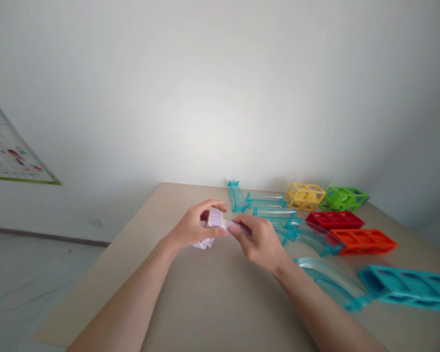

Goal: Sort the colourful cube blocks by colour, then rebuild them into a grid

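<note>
Above the middle of the table, my left hand (202, 224) is closed around a pale purple piece (216, 218), with the thumb below and the fingers above. More pale purple, folded-looking parts show under this hand. My right hand (258, 238) pinches a narrower purple end (244, 229) that meets the block-like part between the hands. Whether this is one piece or two joined ones I cannot tell, as the fingers cover much of it. Nearest to my right hand lie clear teal track pieces (274, 213), straight and curved.
To the right lie open-frame blocks: yellow (305, 196), green (344, 198), red (335, 220), orange (368, 241) and blue (414, 287). A curved teal track (330, 278) rests beside my right forearm. The tan table (105, 288) meets a white wall (220, 98); a poster (14, 146) hangs at left.
</note>
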Motion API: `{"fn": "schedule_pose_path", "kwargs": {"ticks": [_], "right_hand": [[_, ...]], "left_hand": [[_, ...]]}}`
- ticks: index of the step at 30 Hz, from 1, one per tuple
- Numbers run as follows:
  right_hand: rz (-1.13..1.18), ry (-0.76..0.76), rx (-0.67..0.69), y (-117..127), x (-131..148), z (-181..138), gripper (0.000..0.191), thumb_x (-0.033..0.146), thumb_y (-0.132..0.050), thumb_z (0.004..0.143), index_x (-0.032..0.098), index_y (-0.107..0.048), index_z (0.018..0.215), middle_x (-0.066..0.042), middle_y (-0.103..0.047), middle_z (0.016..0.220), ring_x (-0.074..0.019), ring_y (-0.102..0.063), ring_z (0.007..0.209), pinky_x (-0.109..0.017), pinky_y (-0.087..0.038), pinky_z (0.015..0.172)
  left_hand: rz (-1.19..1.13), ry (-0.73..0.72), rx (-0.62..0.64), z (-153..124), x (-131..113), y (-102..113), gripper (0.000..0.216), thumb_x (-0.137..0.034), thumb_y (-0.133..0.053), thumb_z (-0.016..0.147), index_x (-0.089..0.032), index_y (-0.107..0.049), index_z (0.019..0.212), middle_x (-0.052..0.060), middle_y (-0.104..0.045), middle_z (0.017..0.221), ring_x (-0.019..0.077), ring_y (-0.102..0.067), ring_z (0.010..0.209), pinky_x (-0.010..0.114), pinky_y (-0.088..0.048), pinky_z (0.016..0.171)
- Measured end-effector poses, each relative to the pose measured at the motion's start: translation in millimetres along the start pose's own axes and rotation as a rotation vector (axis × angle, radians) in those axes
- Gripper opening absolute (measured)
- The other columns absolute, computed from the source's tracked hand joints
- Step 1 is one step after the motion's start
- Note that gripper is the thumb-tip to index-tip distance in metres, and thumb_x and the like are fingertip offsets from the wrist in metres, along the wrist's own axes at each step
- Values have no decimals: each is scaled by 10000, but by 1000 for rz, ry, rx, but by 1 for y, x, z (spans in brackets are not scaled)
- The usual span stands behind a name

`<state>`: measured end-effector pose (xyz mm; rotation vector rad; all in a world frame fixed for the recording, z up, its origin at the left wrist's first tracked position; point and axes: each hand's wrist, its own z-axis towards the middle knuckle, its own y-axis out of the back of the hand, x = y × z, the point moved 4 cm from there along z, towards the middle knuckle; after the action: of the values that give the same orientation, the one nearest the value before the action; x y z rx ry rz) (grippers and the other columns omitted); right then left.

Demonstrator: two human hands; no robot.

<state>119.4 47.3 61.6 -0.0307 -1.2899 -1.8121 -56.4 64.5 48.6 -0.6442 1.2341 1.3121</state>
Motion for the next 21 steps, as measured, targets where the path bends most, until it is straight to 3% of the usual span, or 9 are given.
{"fn": "schedule_pose_path", "kwargs": {"ticks": [3, 8, 13, 17, 21], "right_hand": [[-5, 3, -68, -1, 0, -2, 273, 389, -481, 941, 181, -657, 926, -50, -681, 815, -154, -585, 676, -245, -376, 607], [3, 26, -55, -5, 0, -3, 248, 364, -477, 946, 186, -648, 933, -53, -664, 807, -168, -581, 706, -254, -386, 628], [-28, 83, 7, -6, 0, -4, 214, 340, -535, 909, 183, -652, 996, -54, -656, 830, -170, -578, 703, -259, -402, 639], [-54, 52, -24, -6, -3, -3, 215, 353, -543, 910, 191, -670, 973, -51, -659, 816, -171, -591, 713, -253, -411, 658], [-43, 29, -75, -6, -5, -2, 226, 356, -540, 916, 198, -689, 978, -52, -669, 824, -171, -606, 736, -251, -420, 688]], "left_hand": [[97, -4, -49, -1, 4, 3, 736, -391, -852, 603, -194, -590, 1262, 79, -677, 1052, 190, -608, 829, 225, -459, 709], [178, -45, -21, -3, 2, 2, 545, -445, -751, 721, -186, -625, 1184, 21, -630, 831, 147, -531, 670, 201, -399, 592], [171, -43, 0, -7, -7, 2, 488, -436, -735, 731, -184, -657, 1142, 50, -634, 887, 159, -551, 686, 206, -425, 580], [116, -54, 41, -6, -5, 4, 472, -412, -661, 800, -175, -634, 1207, 69, -660, 941, 176, -604, 749, 226, -472, 643], [77, -35, -21, -2, 1, 4, 463, -407, -644, 815, -159, -648, 1205, 78, -684, 1013, 206, -632, 862, 249, -492, 740]]}}
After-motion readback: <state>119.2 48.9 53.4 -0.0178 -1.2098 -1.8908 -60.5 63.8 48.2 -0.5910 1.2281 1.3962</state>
